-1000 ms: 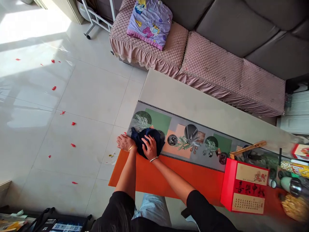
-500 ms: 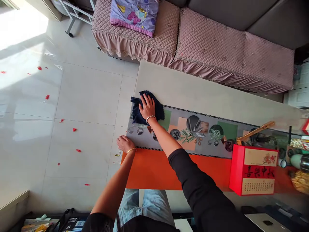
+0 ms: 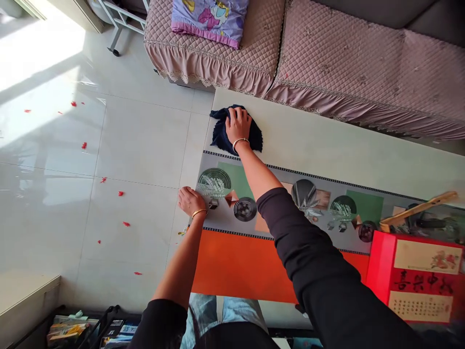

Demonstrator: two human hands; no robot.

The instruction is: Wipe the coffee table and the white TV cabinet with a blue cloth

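Right hand (image 3: 239, 124) lies on the cloth (image 3: 256, 137) near the table (image 3: 308, 128)'s far left corner. Left hand (image 3: 191, 201) touches the left edge. Can't tell either grip.

Single head cam looks fwd & steeply down from above the table (image 3: 327, 128), close enough for L hand (image 3: 192, 201) & R hand (image 3: 239, 124), w/ sofa (image 3: 337, 68) up top & floor (image 3: 141, 140) at frame L.

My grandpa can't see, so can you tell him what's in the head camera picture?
A person's right hand rests on a dark blue cloth on a long table; the left hand is at the table's end. A pink quilted sofa stands beyond.
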